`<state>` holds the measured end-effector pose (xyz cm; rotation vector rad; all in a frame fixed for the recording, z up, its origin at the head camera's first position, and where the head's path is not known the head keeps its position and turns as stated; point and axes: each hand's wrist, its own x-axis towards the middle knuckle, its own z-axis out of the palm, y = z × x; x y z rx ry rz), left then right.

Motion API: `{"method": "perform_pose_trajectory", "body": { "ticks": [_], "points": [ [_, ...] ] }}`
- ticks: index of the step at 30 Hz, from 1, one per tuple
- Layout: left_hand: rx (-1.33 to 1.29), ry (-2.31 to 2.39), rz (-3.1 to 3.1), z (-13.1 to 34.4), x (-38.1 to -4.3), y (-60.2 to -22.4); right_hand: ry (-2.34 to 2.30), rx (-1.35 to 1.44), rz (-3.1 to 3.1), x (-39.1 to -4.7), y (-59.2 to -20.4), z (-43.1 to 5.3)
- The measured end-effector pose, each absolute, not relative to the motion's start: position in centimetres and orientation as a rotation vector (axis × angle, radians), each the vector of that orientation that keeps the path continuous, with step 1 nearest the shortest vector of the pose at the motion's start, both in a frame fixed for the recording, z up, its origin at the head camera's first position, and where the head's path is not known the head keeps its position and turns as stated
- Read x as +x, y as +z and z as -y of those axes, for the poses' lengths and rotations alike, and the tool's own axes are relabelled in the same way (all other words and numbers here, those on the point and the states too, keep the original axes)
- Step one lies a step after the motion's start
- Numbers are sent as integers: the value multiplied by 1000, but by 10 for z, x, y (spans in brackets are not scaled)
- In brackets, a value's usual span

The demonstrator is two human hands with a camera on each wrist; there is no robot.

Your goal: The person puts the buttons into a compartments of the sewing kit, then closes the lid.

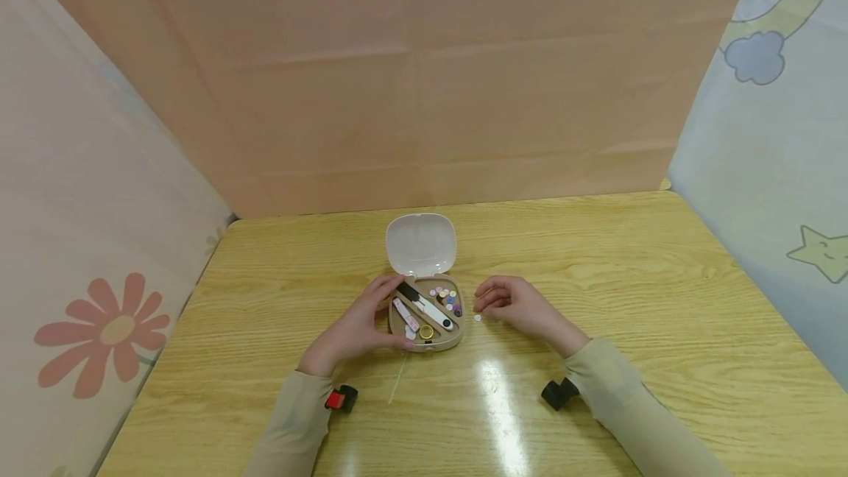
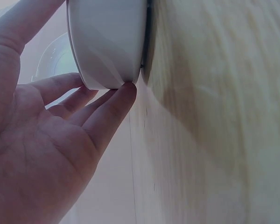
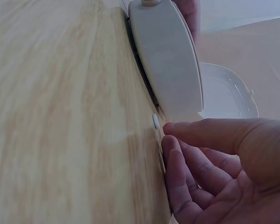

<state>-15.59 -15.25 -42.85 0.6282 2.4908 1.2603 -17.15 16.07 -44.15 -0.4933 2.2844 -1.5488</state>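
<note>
A pale sewing box (image 1: 452, 343) stands on the table, its white lid (image 1: 421, 243) raised at the back. My left hand (image 1: 358, 326) holds the box's left side, thumb at the front and fingers further back; in the left wrist view fingertips press its wall. Inside are a white-and-black tool (image 1: 433, 312), a pink-and-white strip (image 1: 405, 314), a gold ring-shaped piece (image 1: 427, 332) and several colored buttons (image 1: 451, 301). Right of the box lies a small white button (image 3: 156, 121). Beside it rests my right hand (image 1: 520, 308), fingers loosely bent, thumb tip just off the button.
The wood-grain table (image 1: 629, 278) reaches back to a plain peach sheet (image 1: 424, 94). Patterned sheets hang at left and right. A thin pale line (image 1: 397, 380) lies in front of the box. Dark wrist devices (image 1: 559, 393) sit by both sleeves.
</note>
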Motion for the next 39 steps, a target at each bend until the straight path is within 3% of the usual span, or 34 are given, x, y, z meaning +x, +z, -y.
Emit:
{"method": "perform_pose_trajectory", "body": {
  "ticks": [39],
  "points": [
    [656, 1306, -2460, 152, -158, -431, -1466, -470, -2379, -171, -441, -149]
  ]
}}
